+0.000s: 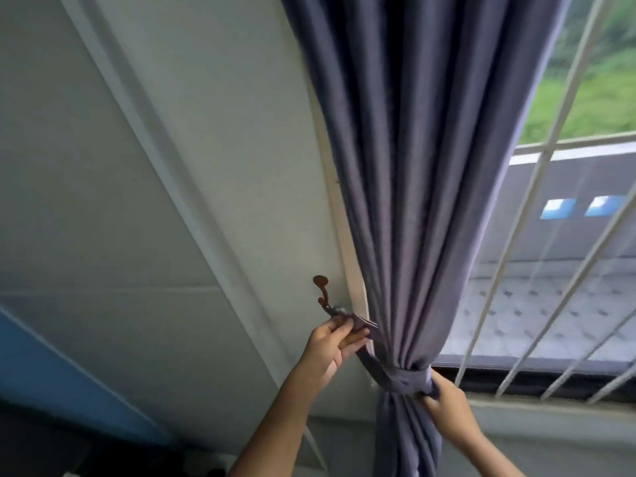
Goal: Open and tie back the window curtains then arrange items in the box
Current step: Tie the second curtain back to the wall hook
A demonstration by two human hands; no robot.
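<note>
Grey-blue curtain [423,201] fabric is hanging gathered between both hands, cinched by a tieback [402,378]. Left hand [327,349] is pinching the tieback's end just below a brown wall hook [323,294]. Right hand [447,397] is gripping the band at the bunched fabric.

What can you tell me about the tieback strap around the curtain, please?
The tieback strap is a flat band of the same grey-purple cloth as the curtain. It wraps the gathered folds just above sill level, cinching them tight. One end runs up and left to the brown wall hook, where the left hand pinches it. The right hand grips the band at the curtain's right side.
</note>
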